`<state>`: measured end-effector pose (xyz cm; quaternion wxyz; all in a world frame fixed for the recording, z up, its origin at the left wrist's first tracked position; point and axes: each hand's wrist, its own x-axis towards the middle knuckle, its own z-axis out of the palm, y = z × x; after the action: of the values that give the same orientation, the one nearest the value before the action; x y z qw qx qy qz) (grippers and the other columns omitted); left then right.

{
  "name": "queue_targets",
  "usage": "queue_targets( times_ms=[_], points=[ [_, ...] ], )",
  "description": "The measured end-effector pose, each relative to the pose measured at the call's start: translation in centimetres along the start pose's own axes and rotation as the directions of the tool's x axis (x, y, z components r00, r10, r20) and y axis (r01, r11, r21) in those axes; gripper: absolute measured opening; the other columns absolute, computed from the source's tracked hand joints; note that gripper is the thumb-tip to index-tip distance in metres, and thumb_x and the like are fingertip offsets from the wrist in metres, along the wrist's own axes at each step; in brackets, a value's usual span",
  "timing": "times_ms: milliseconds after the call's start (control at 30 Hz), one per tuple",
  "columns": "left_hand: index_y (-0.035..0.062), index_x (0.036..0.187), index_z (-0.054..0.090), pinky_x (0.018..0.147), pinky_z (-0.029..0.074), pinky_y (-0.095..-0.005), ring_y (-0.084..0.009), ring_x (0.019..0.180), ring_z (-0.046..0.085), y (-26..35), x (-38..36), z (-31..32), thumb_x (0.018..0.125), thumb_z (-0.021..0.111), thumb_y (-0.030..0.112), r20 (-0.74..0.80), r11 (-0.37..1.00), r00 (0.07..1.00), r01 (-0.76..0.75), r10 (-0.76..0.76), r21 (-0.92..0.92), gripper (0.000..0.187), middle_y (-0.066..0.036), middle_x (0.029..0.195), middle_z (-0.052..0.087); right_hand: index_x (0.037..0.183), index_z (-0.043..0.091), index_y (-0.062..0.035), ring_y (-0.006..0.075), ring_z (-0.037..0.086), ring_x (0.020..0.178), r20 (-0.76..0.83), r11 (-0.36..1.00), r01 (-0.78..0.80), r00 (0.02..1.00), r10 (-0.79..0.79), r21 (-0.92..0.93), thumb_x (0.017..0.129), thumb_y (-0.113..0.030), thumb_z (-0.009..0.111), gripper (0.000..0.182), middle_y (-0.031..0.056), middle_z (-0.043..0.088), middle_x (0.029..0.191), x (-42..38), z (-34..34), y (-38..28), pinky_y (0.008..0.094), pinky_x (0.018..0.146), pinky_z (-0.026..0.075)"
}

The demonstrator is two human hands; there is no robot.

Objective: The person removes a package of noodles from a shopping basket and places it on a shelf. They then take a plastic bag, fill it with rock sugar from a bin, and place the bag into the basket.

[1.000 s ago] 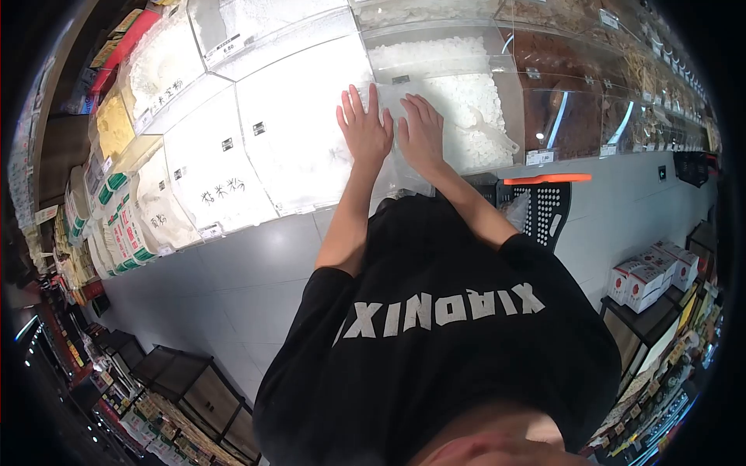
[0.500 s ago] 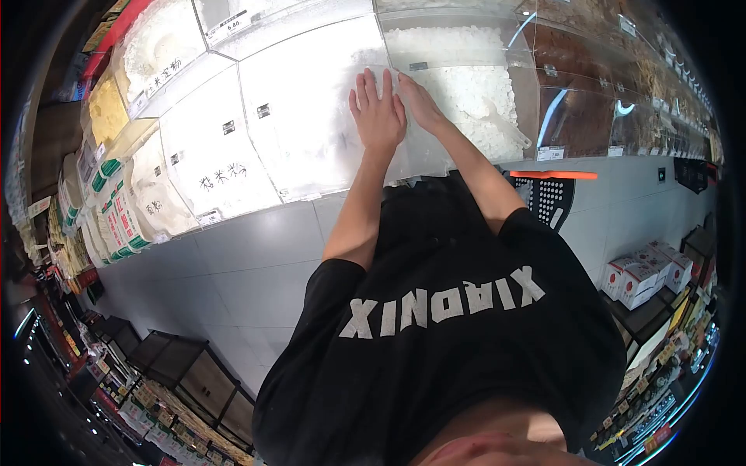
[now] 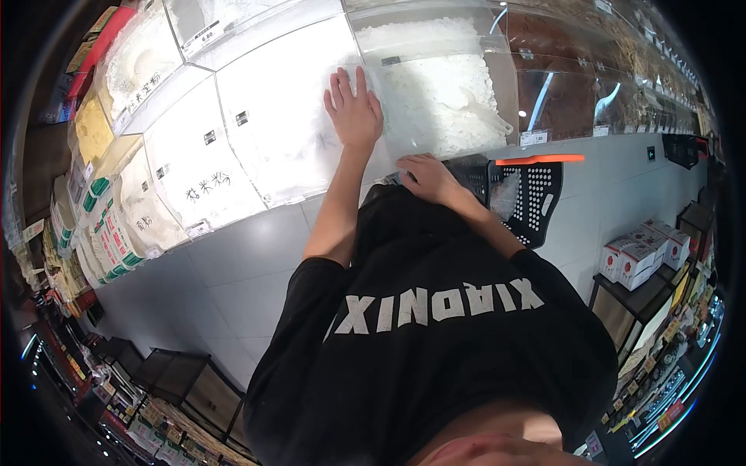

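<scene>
My left hand (image 3: 353, 109) lies flat, fingers spread, on the clear lid of a bulk bin of white powder (image 3: 287, 132). To its right stands a clear bin of white chunks (image 3: 443, 85) with a scoop inside. My right hand (image 3: 426, 175) is lower, at this bin's front bottom edge, fingers curled against it. Whether they grip the edge is hidden. A black perforated shopping basket (image 3: 536, 198) with an orange handle sits just right of that hand, a clear bag inside it.
More bins of white and yellow powders (image 3: 194, 171) line the left, brown goods bins (image 3: 559, 93) the right. Bagged goods (image 3: 116, 233) are stacked far left. Red-and-white boxes (image 3: 645, 260) sit on a low shelf at right. Grey tiled floor (image 3: 233, 272) lies below.
My right hand has come off the bin lid and dropped to the bin's front bottom edge beside the basket. My left hand stays flat on the lid.
</scene>
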<state>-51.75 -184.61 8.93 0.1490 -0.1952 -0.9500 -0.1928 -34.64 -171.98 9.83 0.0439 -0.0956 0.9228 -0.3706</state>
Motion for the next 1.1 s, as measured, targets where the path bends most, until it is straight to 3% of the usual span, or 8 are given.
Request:
queue_targets(
  times_ms=[167,267,567,667,767,833,900,1100],
  points=[
    [0.0115,0.148,0.045,0.117,0.016,-0.0537,-0.0374,0.146,0.027,-0.1,-0.1,0.2,0.098,0.045,0.026,-0.009,1.0,1.0,-0.005,0.005,0.014,0.052,-0.023,0.154,0.035,0.105,0.057,-0.0018,0.0392,0.066,0.092,0.211,0.976,-0.155,0.97,0.12,0.155,0.09,-0.023,0.06,0.026,0.0204,0.069,0.097,1.5,1.3,2.0,0.0472,0.083,0.05],
    [0.0111,0.147,0.045,0.117,0.017,-0.0537,-0.0375,0.145,0.028,-0.1,0.0,0.1,0.098,0.045,0.026,-0.023,1.0,1.0,-0.01,0.011,0.019,0.052,-0.023,0.154,0.036,0.104,0.055,-0.0014,0.0411,0.066,0.086,0.078,0.953,-0.044,0.997,0.021,0.3,0.092,-0.024,0.058,0.026,0.0204,0.069,0.093,1.3,2.0,3.6,0.0494,0.077,0.051],
    [0.0113,0.148,0.045,0.117,0.017,-0.0537,-0.0376,0.146,0.028,0.2,0.1,-0.1,0.097,0.048,0.025,-0.008,0.999,1.0,-0.011,0.011,0.032,0.053,-0.024,0.153,0.036,0.112,0.055,-0.0016,0.0375,0.058,0.114,0.338,0.995,0.003,0.94,-0.039,0.105,0.096,-0.032,0.057,0.034,0.0195,0.064,0.115,0.8,0.4,3.5,0.047,0.104,0.037],
    [0.012,0.149,0.043,0.117,0.018,-0.0537,-0.0371,0.146,0.028,0.3,-0.1,-0.1,0.097,0.048,0.024,-0.004,0.999,1.0,-0.001,0.001,0.049,0.053,-0.024,0.154,0.035,0.122,0.054,-0.0008,0.0368,0.057,0.116,0.08,0.975,0.08,0.992,-0.098,0.208,0.096,-0.032,0.058,0.04,0.0198,0.062,0.121,1.0,-1.7,4.6,0.0455,0.105,0.038],
    [0.0128,0.151,0.04,0.117,0.018,-0.0535,-0.0361,0.146,0.028,0.4,0.0,-0.4,0.097,0.046,0.024,0.006,0.997,1.0,0.004,-0.005,0.075,0.055,-0.022,0.154,0.035,0.126,0.054,-0.0018,0.0263,0.06,0.113,-0.255,0.934,-0.07,0.953,0.167,0.351,0.095,-0.024,0.063,0.039,0.0148,0.06,0.126,3.6,-8.0,8.1,0.037,0.095,0.047],
    [0.0132,0.152,0.038,0.118,0.017,-0.053,-0.0354,0.146,0.028,0.4,0.0,-0.2,0.098,0.046,0.025,0.031,0.992,0.999,0.004,-0.007,0.123,0.056,-0.022,0.155,0.035,0.13,0.051,0.0004,0.0198,0.063,0.104,-0.483,0.885,-0.218,0.771,0.415,0.412,0.098,-0.021,0.059,0.039,0.0137,0.061,0.12,5.7,-14.0,11.9,0.0309,0.085,0.05],
    [0.0142,0.153,0.037,0.119,0.016,-0.0524,-0.0339,0.147,0.026,0.5,0.1,0.1,0.098,0.046,0.027,0.036,0.991,0.999,0.027,-0.032,0.128,0.056,-0.02,0.156,0.033,0.137,0.045,0.0031,0.0204,0.064,0.101,-0.635,0.813,-0.105,0.57,0.522,0.573,0.099,-0.021,0.057,0.047,0.0156,0.059,0.121,7.4,-19.8,14.9,0.0309,0.084,0.051],
    [0.0092,0.152,0.036,0.118,0.016,-0.0531,-0.0343,0.147,0.026,1.4,0.0,-1.0,0.099,0.045,0.026,0.004,0.99,1.0,0.012,-0.012,0.142,0.056,-0.022,0.157,0.03,0.144,0.037,0.0049,0.0235,0.063,0.105,-0.238,0.479,-0.127,0.74,0.629,0.869,0.102,-0.045,0.048,0.066,0.0173,0.05,0.137,9.9,-27.3,20.4,0.0349,0.085,0.051]
  ],
)
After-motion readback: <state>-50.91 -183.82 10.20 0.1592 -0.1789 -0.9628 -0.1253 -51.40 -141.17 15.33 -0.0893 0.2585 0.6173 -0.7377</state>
